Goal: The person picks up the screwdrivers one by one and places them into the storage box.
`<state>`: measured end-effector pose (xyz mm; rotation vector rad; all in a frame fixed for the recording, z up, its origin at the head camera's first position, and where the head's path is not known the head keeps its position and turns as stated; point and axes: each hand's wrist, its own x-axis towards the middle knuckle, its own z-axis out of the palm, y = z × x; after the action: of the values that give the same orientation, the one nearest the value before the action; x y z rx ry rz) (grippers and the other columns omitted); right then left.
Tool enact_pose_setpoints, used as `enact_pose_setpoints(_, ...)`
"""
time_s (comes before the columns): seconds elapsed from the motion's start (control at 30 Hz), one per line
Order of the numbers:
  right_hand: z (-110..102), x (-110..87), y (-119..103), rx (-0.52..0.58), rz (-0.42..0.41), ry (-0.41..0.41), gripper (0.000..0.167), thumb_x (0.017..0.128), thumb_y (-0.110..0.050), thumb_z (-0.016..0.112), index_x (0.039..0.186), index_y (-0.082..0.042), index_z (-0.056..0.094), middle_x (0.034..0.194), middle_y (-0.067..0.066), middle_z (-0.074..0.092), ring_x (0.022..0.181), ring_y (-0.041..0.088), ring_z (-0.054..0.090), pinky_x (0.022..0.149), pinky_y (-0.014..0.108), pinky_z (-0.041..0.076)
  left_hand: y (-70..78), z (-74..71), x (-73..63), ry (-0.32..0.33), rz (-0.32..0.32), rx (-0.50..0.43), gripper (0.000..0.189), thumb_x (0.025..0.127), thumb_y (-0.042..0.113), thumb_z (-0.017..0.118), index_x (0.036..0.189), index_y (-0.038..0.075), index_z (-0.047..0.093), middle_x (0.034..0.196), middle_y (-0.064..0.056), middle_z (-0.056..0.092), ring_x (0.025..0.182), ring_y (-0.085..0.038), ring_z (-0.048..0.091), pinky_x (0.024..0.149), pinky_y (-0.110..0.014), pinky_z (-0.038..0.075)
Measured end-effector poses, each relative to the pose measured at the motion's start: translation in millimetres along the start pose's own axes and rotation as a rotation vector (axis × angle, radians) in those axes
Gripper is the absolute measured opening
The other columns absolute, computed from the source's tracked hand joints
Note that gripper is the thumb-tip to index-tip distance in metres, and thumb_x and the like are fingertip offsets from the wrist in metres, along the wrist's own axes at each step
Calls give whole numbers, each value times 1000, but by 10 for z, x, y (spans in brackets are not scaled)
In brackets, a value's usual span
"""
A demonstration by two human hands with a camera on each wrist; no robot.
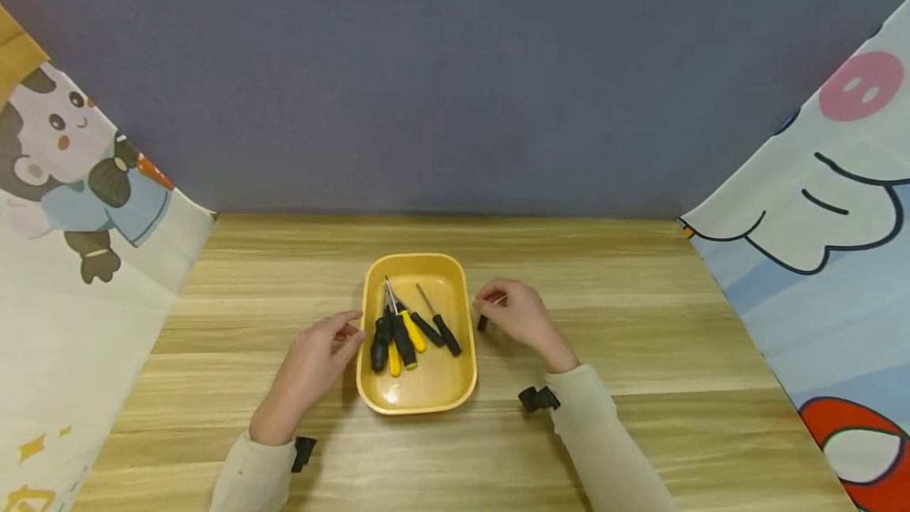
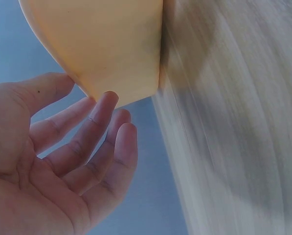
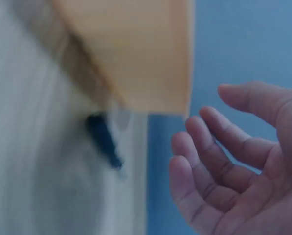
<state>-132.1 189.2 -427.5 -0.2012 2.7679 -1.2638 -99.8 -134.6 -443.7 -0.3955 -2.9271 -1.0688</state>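
A yellow plastic tray (image 1: 416, 411) holds several screwdrivers (image 1: 404, 342), some with black handles and some with yellow ones. At its left side is my left hand (image 1: 313, 358), fingers loosely bent, with the thumb tip and fingertips right at the rim; the palm (image 2: 33, 196) faces the wall in the left wrist view. Beyond the opposite rim, my right hand (image 1: 522, 318) hovers with relaxed, slightly bent fingers and nothing held. Below its fingertips, a small screwdriver with a dark handle (image 3: 102, 139) lies on the table beside the tray, partly hidden by that hand in the head view.
The wood-grain table (image 1: 604, 433) meets a grey panel (image 1: 441, 85) at the back. Cartoon-printed panels flank it, one on the left (image 1: 128, 299) and one on the right (image 1: 739, 314). Black straps with small devices sit at both wrists.
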Motion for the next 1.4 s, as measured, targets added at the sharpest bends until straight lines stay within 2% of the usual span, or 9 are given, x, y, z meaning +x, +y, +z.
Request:
enact_pose_setpoints(0.17, -18, -39, 240, 0, 93, 36, 12, 94, -19, 71, 99, -9, 72, 94, 2, 69, 83, 20, 65, 71, 37, 57, -13, 2, -15, -8, -7, -5, 40, 98, 20, 68, 134, 5, 61, 103, -8, 70, 92, -28, 69, 78, -44, 60)
enact_pose_setpoints(0.33, 54, -26, 365, -69, 146, 48, 13, 93, -23, 71, 96, -10, 72, 89, 1, 69, 81, 18, 64, 73, 37, 55, -20, 6, -23, -2, -4, -6, 40, 97, 18, 68, 134, 4, 62, 104, -9, 70, 92, -28, 69, 79, -44, 60)
enact_pose_setpoints(0.7, 233, 31, 322, -187, 243, 2, 26, 93, -34, 72, 86, -8, 68, 79, 2, 63, 68, 18, 57, 60, 30, 49, -25, 23, -21, 8, 6, -5, 40, 97, 19, 69, 133, 5, 62, 104, -8, 70, 90, -26, 69, 78, -43, 60)
enact_pose_setpoints(0.87, 265, 67, 313, -228, 280, -17, 34, 94, -37, 70, 74, -11, 62, 67, 1, 57, 59, 16, 52, 52, 27, 43, -22, 24, -13, 13, 14, -2, 39, 97, 19, 69, 133, 5, 63, 103, -8, 70, 89, -25, 69, 77, -42, 60)
enact_pose_setpoints(1.07, 267, 66, 329, -192, 308, -25, 47, 93, -33, 68, 54, -16, 48, 48, -5, 38, 44, 11, 36, 41, 23, 29, -10, 18, -9, 12, 11, -3, 39, 97, 18, 69, 133, 5, 63, 102, -8, 70, 89, -26, 69, 77, -43, 60)
enact_pose_setpoints(1.3, 235, 39, 362, -119, 318, -29, 43, 92, -26, 66, 54, -15, 48, 49, -4, 39, 44, 11, 35, 41, 23, 30, -12, 22, -17, 12, 9, -5, 39, 97, 19, 69, 133, 5, 63, 102, -7, 70, 90, -25, 69, 78, -43, 60)
enact_pose_setpoints(1.4, 201, 38, 410, -80, 299, -31, 39, 93, -27, 67, 59, -12, 56, 52, -2, 44, 47, 13, 38, 45, 24, 33, -5, 17, -19, 10, 6, -8, 39, 97, 18, 69, 133, 5, 63, 103, -8, 70, 90, -26, 69, 78, -43, 59)
